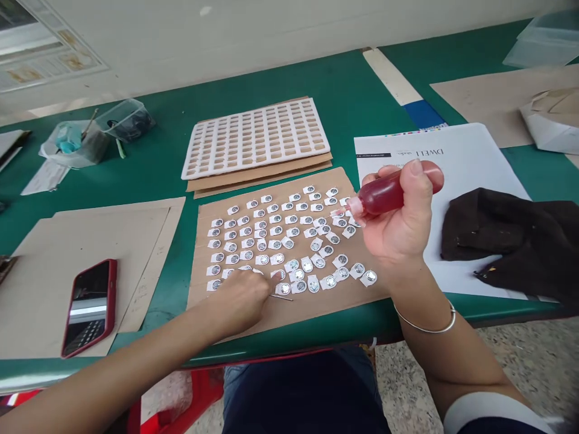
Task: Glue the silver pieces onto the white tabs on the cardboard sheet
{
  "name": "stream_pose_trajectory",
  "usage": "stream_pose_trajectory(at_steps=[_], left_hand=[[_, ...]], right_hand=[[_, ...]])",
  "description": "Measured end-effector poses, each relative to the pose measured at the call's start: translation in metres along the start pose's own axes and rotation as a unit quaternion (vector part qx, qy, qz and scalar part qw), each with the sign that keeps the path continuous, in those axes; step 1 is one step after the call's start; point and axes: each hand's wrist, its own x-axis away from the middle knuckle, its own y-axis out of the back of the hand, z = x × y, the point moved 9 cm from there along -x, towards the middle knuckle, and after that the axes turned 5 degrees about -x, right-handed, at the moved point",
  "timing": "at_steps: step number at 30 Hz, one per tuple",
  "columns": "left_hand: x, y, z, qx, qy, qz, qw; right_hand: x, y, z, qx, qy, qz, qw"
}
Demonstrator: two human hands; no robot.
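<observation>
My right hand (407, 223) is wrapped round a small squeeze bottle (382, 194) of dark red liquid. The bottle is tilted, its pale narrow tip pointing left above the cardboard sheet (253, 313). Many small round silver pieces on white paper tabs (275, 231) lie spread over that sheet in loose rows. My left hand (244, 298) is closed low over the sheet's front edge, its fingertips near the front pieces. What it holds, if anything, is hidden. A thin metal rod (283, 297) shows just right of it; I cannot tell whether the hand grips it.
Behind the sheet lies a white slotted tray (256, 135) on cardboard. A phone (90, 307) rests on cardboard at left, with plastic tubs (126, 120) farther back. To the right are a printed paper (461, 144), dark brown cloth (511, 235) and a paper container (554, 120).
</observation>
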Motion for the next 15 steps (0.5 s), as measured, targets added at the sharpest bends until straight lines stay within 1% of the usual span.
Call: stream_pose_trajectory(at_steps=[4, 8, 12, 14, 15], left_hand=[[-0.008, 0.000, -0.005, -0.011, -0.031, -0.006, 0.999], [-0.009, 0.001, -0.006, -0.017, -0.026, -0.025, 0.999], [0.001, 0.010, 0.003, 0.012, 0.010, -0.067, 0.998], [0.012, 0.018, 0.011, 0.065, 0.037, -0.107, 0.992], [0.018, 0.023, 0.016, 0.109, 0.051, -0.128, 0.985]], right_hand=[[-0.003, 0.004, -0.003, 0.025, -0.020, -0.014, 0.999], [-0.004, 0.004, -0.001, 0.005, -0.015, -0.020, 1.000], [-0.002, 0.005, -0.002, -0.001, -0.018, -0.036, 0.999], [-0.001, 0.005, -0.003, 0.014, -0.021, -0.043, 0.999], [0.000, 0.005, -0.004, 0.020, -0.023, -0.045, 0.999]])
